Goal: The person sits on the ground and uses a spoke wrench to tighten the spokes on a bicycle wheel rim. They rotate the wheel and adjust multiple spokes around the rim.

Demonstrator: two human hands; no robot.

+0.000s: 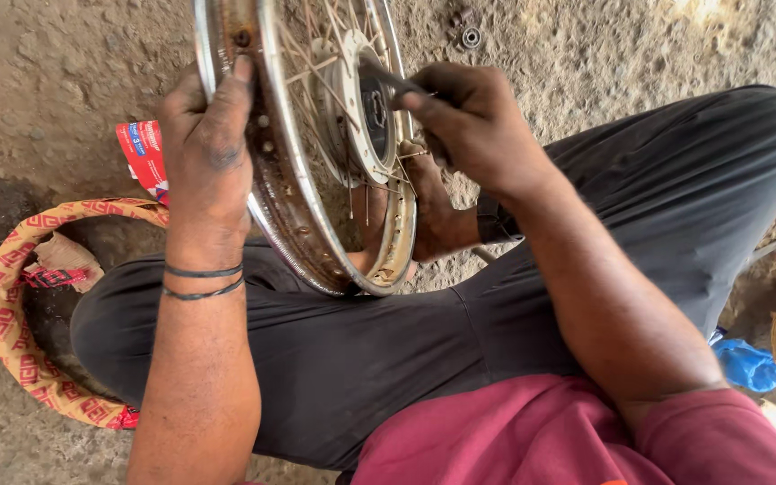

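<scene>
Spoked wheel rim (303, 193): bare metal, rusty along the inner channel, no tyre on it. It stands on edge, propped against the person's bare foot (433, 211) and crossed legs in black trousers (361, 350), with the hub side turned to the right.
Progress, as a judgement: the tyre is already off and the work has reached the centre of the wheel; the hub is still seated in the spokes, so whatever is being loosened or cleaned there looks unfinished.
Wrapped tyre (11, 314): a ring in tan and red paper lies flat on the dirt ground (74, 63) to the left, untouched, well apart from both hands.
Hub (365, 108): pale drum at the middle of the thin spokes (316, 63), its face towards the right hand.
Left hand (208, 144): clamped over the rim's upper edge, fingers hooked across the channel, steadying the wheel.
Right hand (473, 121): closed on a dark slim tool (388, 76) whose tip touches the hub face.
Small parts: a bearing-like ring (471, 37) lies on the ground beyond the wheel; a red and blue packet (141, 157) sits just behind the left hand.
</scene>
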